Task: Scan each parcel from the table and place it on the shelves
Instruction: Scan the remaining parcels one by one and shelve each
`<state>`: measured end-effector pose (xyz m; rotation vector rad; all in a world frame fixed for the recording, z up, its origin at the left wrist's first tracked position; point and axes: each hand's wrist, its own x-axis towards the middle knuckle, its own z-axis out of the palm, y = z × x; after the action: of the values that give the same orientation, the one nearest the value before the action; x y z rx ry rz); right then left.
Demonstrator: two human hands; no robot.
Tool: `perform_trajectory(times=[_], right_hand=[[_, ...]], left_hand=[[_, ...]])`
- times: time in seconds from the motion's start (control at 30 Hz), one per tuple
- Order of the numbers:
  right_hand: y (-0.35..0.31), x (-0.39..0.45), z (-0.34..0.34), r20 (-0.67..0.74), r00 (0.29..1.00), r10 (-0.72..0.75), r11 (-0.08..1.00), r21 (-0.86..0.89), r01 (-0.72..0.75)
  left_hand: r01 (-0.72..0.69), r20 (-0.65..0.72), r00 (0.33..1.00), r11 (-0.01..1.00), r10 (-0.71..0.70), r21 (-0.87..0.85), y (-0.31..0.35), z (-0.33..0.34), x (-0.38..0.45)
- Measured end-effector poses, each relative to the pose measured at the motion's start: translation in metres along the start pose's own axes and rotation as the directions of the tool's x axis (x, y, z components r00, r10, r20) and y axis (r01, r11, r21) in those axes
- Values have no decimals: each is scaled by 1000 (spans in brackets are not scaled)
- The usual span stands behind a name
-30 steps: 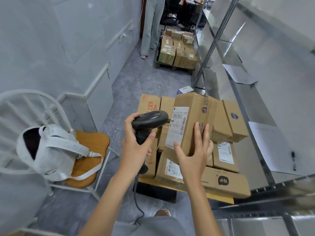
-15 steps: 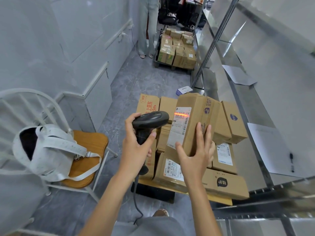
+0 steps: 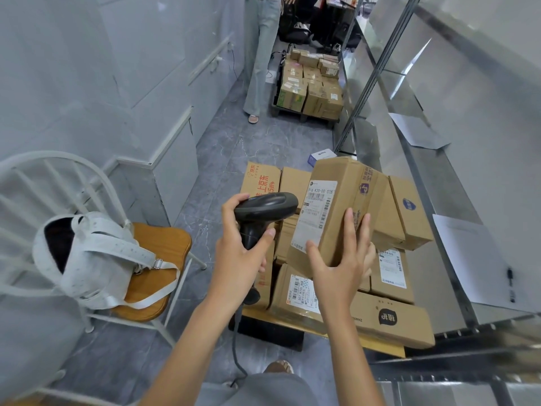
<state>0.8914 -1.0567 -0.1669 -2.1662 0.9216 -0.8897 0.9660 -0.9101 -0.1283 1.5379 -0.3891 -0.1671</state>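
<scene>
The shelves (image 3: pixel 456 159) ran along the table's (image 3: pixel 380 345) right edge. Above its stacked boxes, the right hand (image 3: pixel 339 268) clasped the parcel (image 3: pixel 345 212), label facing the scanner (image 3: pixel 263 212) gripped by the left hand (image 3: pixel 240 253). Best kept tilted, steady.

Parcel (image 3: pixel 342 206) sitting raised above the stacked boxes (image 3: pixel 389 317) on the near desk (image 3: pixel 377 345). Scanner (image 3: pixel 263 212) lying just left of it. Chair (image 3: pixel 158 259) carrying a bag (image 3: pixel 96 259) standing far left; shelves (image 3: pixel 439 200) running right.
</scene>
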Motion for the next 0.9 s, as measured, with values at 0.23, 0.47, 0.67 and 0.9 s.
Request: perform_trajectory(times=[0.23,0.47,0.67,0.9], right_hand=[[-8,-8,-7,15,996,89,990,107,-90],[-10,-9,-36,-8,975,223,927,312,-209],[-1,1,-84,-111,950,290,831,522,-193],[7,9,-178,-268,881,390,716,690,-107]], left_hand=[[-2,-23,1000,1000,2,12,-4,-3,0],[23,18,1000,998,-23,-51,-6,17,9],[-29,124,991,991,45,-129,4,70,11],[-38,312,941,959,129,-282,39,160,0]])
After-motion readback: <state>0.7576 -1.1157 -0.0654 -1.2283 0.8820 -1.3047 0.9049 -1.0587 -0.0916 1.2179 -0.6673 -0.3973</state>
